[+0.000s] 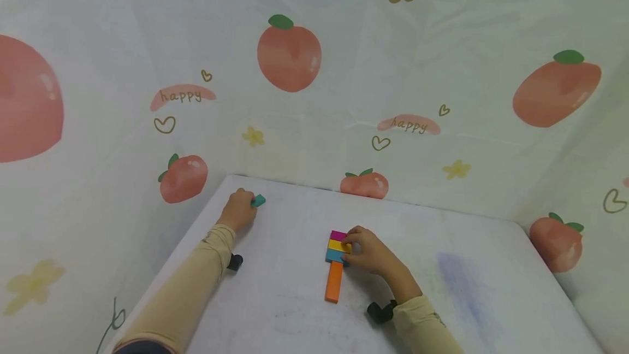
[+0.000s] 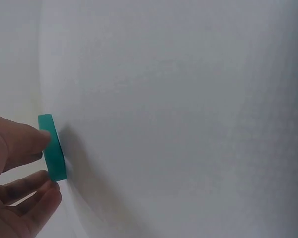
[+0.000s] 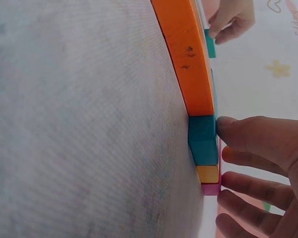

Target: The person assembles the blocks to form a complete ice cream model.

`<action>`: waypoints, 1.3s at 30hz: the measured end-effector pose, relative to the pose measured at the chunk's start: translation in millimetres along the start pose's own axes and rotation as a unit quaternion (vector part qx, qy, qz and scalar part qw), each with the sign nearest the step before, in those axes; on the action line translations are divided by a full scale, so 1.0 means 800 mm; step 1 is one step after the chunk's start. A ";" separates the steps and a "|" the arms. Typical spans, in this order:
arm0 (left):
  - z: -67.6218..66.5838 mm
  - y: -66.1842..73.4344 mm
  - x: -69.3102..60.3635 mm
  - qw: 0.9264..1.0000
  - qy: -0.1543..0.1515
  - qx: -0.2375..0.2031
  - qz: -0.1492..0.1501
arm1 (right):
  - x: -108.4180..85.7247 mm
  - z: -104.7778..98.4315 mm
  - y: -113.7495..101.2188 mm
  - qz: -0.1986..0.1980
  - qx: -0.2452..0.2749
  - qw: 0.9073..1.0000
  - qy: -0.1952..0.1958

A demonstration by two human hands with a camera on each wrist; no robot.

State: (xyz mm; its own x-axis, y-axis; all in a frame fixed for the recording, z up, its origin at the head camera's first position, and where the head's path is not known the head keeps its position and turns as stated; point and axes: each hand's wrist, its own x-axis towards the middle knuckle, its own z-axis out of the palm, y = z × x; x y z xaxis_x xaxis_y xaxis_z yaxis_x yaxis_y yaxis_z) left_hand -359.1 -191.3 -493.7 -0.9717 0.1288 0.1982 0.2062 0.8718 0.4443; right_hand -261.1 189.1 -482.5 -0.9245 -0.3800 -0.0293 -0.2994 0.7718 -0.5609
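Observation:
Near the far left corner of the table, my left hand (image 1: 238, 210) pinches a small teal block (image 1: 259, 200) between thumb and fingers. The left wrist view shows that teal block (image 2: 53, 156) standing slanted close over the white surface; whether it touches is unclear. My right hand (image 1: 373, 255) touches a row of flat blocks with its thumb and fingertips, the fingers spread and slightly bent. From far to near the row runs magenta (image 1: 337, 235), yellow (image 1: 336, 245) and blue (image 1: 334, 255). Below the blue one, a long orange block (image 1: 333, 283) lies lengthwise, its far end against it.
A white table (image 1: 280, 245) bears the blocks, with a bluish smudge (image 1: 459, 283) right of my right hand. Behind it hangs a white curtain (image 1: 314, 119) printed with peaches. Dark camera mounts sit at both wrists, and a thin cord (image 1: 116, 316) shows at lower left.

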 end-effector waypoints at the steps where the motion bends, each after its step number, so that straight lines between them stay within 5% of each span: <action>1: 0.000 -0.002 0.000 1.000 -0.002 -0.002 -0.002 | 0.000 0.000 0.000 0.000 -0.002 1.000 -0.002; 12: -0.002 0.005 -0.002 0.999 -0.033 -0.036 -0.007 | 0.000 -0.003 -0.006 -0.001 -0.008 1.000 -0.003; 23: 0.005 0.040 -0.022 0.997 -0.059 -0.054 -0.002 | 0.004 0.000 0.000 -0.008 -0.020 1.000 -0.004; 39: 0.029 0.081 -0.058 0.995 -0.060 -0.058 0.050 | 0.006 -0.002 -0.006 0.009 -0.021 1.000 -0.010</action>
State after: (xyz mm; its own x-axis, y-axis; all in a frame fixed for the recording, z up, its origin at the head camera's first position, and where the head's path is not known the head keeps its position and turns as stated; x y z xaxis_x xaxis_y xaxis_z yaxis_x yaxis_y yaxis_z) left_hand -303.7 -130.1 -494.2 -0.9512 0.2728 0.1439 0.3070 0.7922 0.5274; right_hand -264.7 184.7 -478.7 -0.9254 -0.3748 -0.0561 -0.2921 0.7999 -0.5243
